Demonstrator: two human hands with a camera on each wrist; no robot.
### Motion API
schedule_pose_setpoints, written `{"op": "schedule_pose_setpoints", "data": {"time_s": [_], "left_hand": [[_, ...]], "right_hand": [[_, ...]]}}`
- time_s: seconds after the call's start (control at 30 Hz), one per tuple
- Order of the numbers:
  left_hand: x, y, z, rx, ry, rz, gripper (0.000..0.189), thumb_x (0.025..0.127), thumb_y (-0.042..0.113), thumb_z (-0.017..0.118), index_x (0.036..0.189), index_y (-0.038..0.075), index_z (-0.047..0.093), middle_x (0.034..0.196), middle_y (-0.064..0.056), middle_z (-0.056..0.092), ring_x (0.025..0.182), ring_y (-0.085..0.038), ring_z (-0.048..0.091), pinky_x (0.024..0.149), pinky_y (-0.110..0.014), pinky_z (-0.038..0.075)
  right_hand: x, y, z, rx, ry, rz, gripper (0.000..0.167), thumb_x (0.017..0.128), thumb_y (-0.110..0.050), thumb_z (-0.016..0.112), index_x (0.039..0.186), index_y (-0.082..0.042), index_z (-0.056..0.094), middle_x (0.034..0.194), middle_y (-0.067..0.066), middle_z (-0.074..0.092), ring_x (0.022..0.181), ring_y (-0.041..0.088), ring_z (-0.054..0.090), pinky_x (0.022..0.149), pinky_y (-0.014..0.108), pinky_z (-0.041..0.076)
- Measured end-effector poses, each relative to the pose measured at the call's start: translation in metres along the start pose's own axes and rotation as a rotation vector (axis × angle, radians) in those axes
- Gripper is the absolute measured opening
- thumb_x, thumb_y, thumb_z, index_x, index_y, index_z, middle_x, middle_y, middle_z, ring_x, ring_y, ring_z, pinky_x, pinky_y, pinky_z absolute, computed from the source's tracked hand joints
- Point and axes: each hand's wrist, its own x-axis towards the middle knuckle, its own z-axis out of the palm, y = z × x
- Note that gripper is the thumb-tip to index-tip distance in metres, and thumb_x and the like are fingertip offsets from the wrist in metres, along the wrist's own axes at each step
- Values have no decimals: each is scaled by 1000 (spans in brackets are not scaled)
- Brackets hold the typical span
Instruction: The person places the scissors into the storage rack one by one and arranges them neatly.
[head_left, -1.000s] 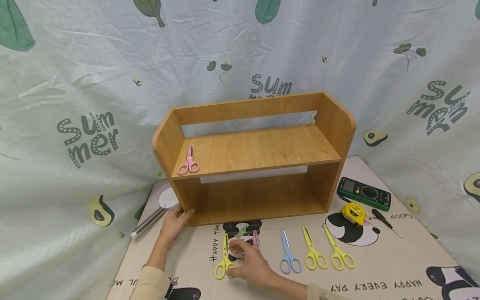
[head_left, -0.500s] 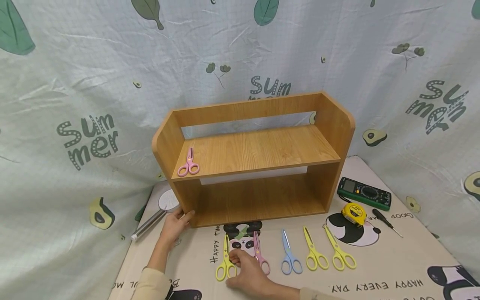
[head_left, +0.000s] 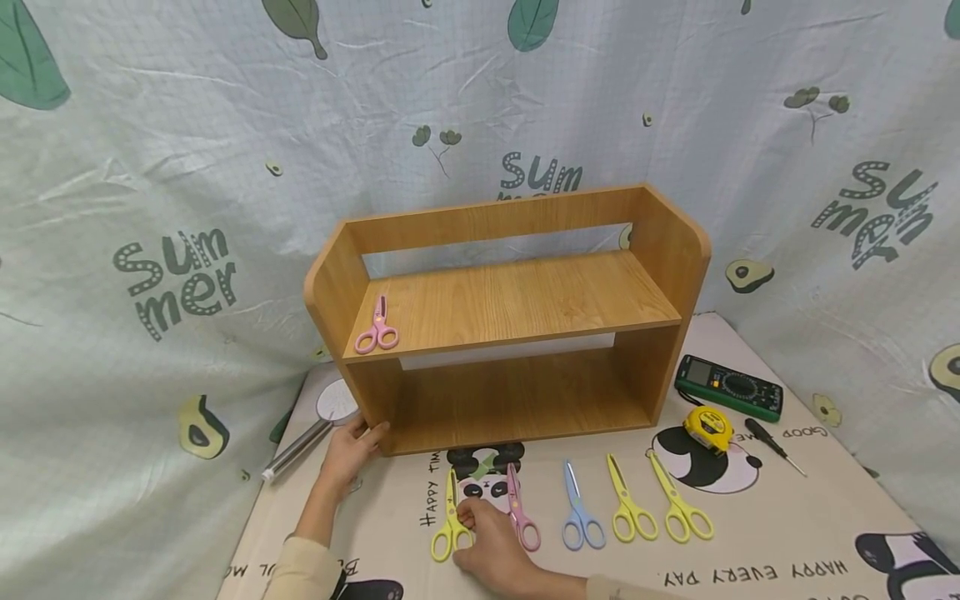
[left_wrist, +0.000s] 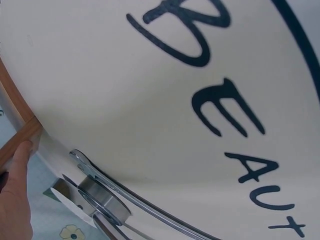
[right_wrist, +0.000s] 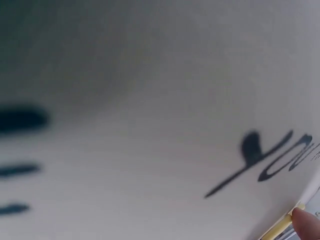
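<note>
Against the shelf (head_left: pixel 510 296), loose left hand (head_left: pixel 349 452), right hand (head_left: pixel 495 546) pinching yellow scissors (head_left: pixel 452 522).

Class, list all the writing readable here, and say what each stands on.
"Summer", three times: curtain, one partly hidden behind the shelf.
"HAPPY TIM": tablecloth, cut off by the shelf.
"GOOD" and "ME": tablecloth, by the screwdriver.
"HAPPY EVERY DAY": tablecloth.
"BEAUT": tablecloth, left wrist view.
"UL MO": tablecloth, head view.
Not readable: meter and tape measure, too small; tablecloth's bottom line, cut off; right wrist words, blurred, perhaps "You".
</note>
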Motion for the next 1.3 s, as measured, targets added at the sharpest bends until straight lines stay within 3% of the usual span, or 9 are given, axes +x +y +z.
{"op": "schedule_pose_setpoints", "data": {"time_s": [0.47, 0.87, 1.3], "left_hand": [[-3, -2, -3, -5, -6, -29, 67, 106, 12, 58, 161, -8, 25, 164, -34, 31, 149, -49, 37, 117, -57, 44], [-2, -1, -3, -10, -8, -18, 67, 105, 11, 58, 161, -7, 25, 163, -35, 33, 148, -50, 39, 117, -58, 44], [-1, -1, -1, 0, -9, -3, 66, 105, 13, 59, 160, -7, 28, 162, -33, 35, 147, -49, 42, 116, -57, 45]], "right_hand": [[5, -5, 5, -4, 13, 12, 50, 54, 14, 71, 101, -1, 63, 91, 1, 60, 83, 6, 51, 73, 22, 50], [9, -11, 10, -82, 55, 29, 51, 48, 9, 78, 96, -1, 63, 90, 2, 61, 83, 12, 50, 72, 24, 49], [13, -17, 11, -152, 74, 71, 45, 50, 8, 78, 90, -2, 61, 87, 1, 55, 82, 19, 49, 68, 27, 47]]}}
